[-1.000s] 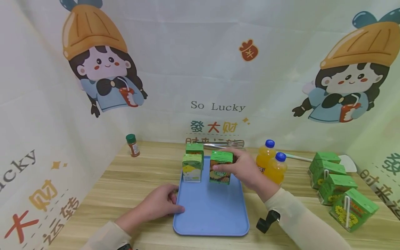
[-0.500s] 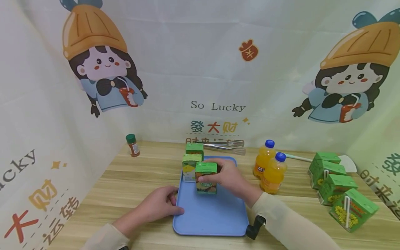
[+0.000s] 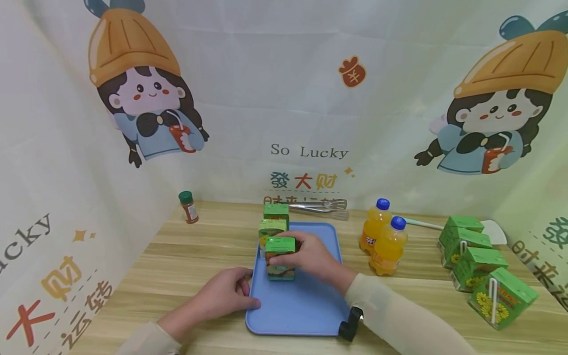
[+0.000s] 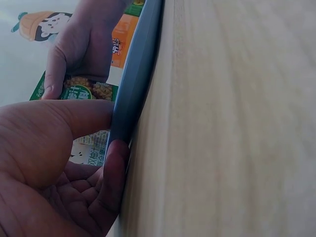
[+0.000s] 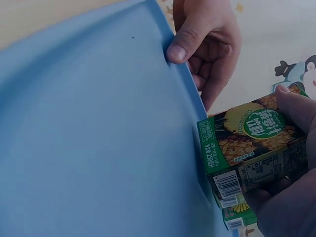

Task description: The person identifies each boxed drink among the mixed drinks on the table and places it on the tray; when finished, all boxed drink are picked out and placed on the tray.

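My right hand (image 3: 312, 259) grips an upright green pineapple juice carton (image 3: 280, 243) by its sides, at the left edge of the blue tray (image 3: 301, 308). In the right wrist view the carton's lower end (image 5: 210, 148) is close to the tray's rim; I cannot tell whether it touches. My left hand (image 3: 222, 296) holds the tray's left edge, and the left wrist view shows the rim (image 4: 136, 74) between thumb and finger. Behind the held carton stand a light green juice carton (image 3: 272, 227), partly hidden, and a darker green carton (image 3: 276, 211).
Two orange drink bottles (image 3: 386, 254) with blue caps stand right of the tray. Several green cartons (image 3: 479, 268) line the right side, near a white spatula (image 3: 493, 231). Metal utensils (image 3: 317, 207) lie at the back, and a green-capped spice jar (image 3: 189, 209) stands back left.
The right hand has carried the pineapple juice carton leftward and toward me, from over the tray's back middle to its left edge. My left hand stays on the tray.
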### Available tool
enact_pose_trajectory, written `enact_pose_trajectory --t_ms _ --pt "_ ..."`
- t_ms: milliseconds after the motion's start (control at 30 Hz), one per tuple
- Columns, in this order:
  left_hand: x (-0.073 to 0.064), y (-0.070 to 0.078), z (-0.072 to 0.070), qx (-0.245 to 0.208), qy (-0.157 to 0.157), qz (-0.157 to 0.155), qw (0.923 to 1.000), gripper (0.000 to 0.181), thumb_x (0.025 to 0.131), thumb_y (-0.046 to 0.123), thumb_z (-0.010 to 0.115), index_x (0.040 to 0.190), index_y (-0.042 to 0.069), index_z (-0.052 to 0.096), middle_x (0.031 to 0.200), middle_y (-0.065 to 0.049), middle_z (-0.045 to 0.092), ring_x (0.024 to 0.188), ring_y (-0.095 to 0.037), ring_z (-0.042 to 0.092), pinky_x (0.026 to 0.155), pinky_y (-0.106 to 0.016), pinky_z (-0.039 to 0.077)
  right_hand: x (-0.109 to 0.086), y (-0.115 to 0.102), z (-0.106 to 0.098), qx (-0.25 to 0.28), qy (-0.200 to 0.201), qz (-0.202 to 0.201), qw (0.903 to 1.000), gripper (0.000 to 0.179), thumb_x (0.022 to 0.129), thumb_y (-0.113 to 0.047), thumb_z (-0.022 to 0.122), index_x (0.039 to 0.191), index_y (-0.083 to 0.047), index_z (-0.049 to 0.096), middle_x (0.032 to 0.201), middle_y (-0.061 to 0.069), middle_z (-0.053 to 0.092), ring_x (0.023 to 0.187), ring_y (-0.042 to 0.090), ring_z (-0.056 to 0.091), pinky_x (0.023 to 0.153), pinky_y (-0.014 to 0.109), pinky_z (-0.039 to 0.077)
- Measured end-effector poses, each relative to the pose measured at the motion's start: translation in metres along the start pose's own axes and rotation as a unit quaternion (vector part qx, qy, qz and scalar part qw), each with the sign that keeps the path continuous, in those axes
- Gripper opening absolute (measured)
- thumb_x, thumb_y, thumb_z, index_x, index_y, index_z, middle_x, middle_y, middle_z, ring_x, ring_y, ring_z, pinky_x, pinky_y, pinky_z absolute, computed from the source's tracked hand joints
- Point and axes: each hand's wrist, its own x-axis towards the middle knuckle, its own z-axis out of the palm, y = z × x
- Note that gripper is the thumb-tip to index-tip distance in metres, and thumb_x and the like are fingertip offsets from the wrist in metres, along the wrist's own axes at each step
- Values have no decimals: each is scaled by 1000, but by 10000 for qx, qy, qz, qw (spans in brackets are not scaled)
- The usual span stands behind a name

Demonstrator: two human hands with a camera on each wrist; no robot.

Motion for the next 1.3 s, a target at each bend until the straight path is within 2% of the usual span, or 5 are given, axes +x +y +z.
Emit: enact_pose_trajectory --t_ms 733,1000,1300 --pt "0 -1 -1 -63 -86 67 9999 72 87 22 97 141 -11 64 88 -1 66 74 -18 61 61 -27 47 10 3 15 449 -184 112 9988 53 88 -18 98 136 -12 77 112 2 82 102 17 77 89 31 61" --pt "0 0 -1 -100 -147 57 9998 69 87 23 97 140 -9 66 88 -1 66 74 -18 61 61 -27 48 10 6 15 451 -171 177 9987 53 88 -19 98 136 -12 77 111 2 82 101 17 77 89 31 61" --pt "0 0 -1 -90 -136 133 9998 77 85 21 98 146 -11 63 88 -1 66 73 -17 61 61 -26 49 10 8 16 451 -237 61 9987 53 88 -18 98 137 -11 76 111 2 82 102 17 77 90 31 61"
